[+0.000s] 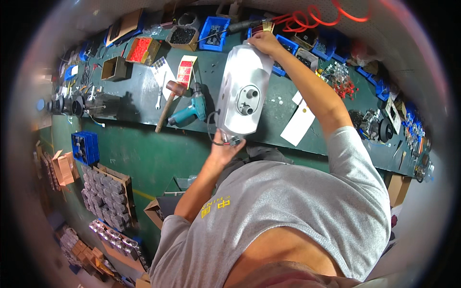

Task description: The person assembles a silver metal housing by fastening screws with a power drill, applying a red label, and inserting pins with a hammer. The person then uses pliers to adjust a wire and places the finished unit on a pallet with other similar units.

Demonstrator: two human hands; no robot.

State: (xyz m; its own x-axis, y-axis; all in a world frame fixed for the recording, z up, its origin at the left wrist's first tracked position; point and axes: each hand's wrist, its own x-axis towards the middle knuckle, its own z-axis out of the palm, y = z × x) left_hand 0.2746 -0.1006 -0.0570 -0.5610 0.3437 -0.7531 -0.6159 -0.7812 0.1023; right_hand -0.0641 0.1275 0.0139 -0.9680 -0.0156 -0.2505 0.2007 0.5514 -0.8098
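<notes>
A long silver metal housing (235, 91) with bevelled edges is held up over the near edge of the green workbench, tilted a little. On the side facing me is an oval plate (249, 100) with short pipe stubs. My right hand (265, 43) grips the housing's far end, fingers curled over it. Closed round the near end is my left hand (225, 150), its fingers partly hidden. A dark cable (210, 127) loops out of the housing's left side to a connector (234, 141) beside the left fingers. Left of the housing lie a teal power drill (191, 109) and a mallet (174, 91).
Blue bins (214, 33) and cardboard boxes of small parts (143, 50) line the bench's back. A red coiled air hose (307, 19) hangs above. A white card (297, 125) lies to the right; motor-like assemblies (372, 126) stand farther right. Stacked grey parts (105, 197) sit at lower left.
</notes>
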